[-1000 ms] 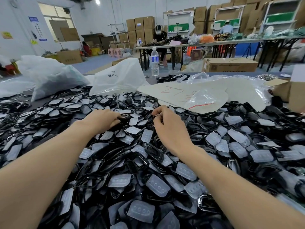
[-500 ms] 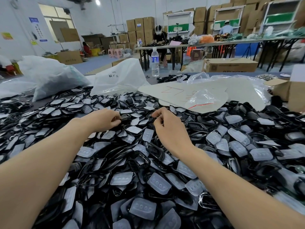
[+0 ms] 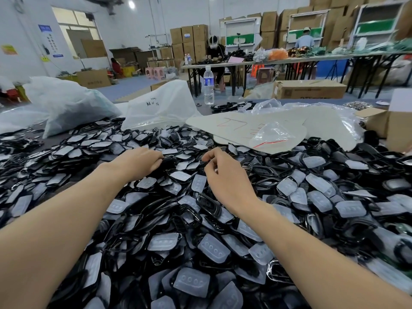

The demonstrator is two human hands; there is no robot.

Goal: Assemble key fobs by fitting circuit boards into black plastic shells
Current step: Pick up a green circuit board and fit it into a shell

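A deep pile of black plastic shells [image 3: 207, 202] mixed with translucent white button pads [image 3: 213, 248] covers the table in front of me. My left hand [image 3: 138, 163] rests on the pile at centre left, its fingers closed around a black shell [image 3: 170, 161] that sticks out past the fingertips. My right hand [image 3: 225, 175] hovers just above the pile a short gap to the right, fingers curled toward the thumb, with nothing visible between them. No circuit board is identifiable.
Two white plastic bags [image 3: 66, 103] [image 3: 160, 105] lie behind the pile, beside a water bottle [image 3: 209, 85]. A flat cardboard sheet [image 3: 234, 126] carrying a small clear bag [image 3: 272, 137] lies at back right. A cardboard box [image 3: 399, 128] stands at right. People work at far tables.
My right hand has lifted slightly off the pile and curled its fingers. My left hand stays closed on the black shell, nearly in place.
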